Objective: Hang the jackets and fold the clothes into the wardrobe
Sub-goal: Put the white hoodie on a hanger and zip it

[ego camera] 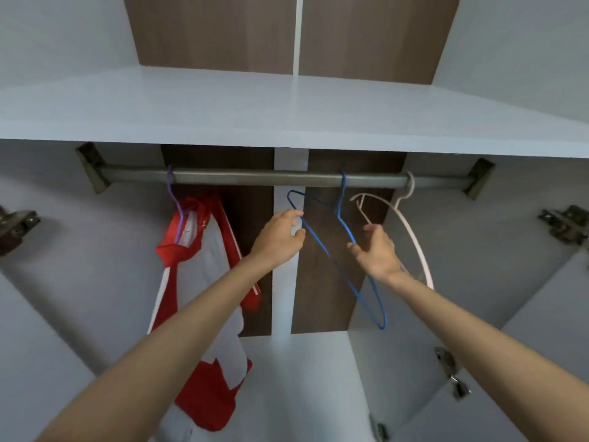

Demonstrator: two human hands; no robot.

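Note:
A red and white jacket (204, 282) hangs on a purple hanger (174, 202) at the left of the grey rail (255, 177). An empty blue wire hanger (344, 218) hangs mid-rail, turned edge-on. An empty pink hanger (414, 237) hangs just to its right. My left hand (279, 236) has thumb and forefinger around the blue hanger's left shoulder. My right hand (376, 250) is spread open against the blue hanger's other arm and holds nothing; it partly covers the pink hanger.
A white shelf (287, 116) runs right above the rail. White side walls close in the wardrobe, with door hinges at the left (19, 224) and right (567, 223). An open door with a hinge (452, 374) stands at the lower right.

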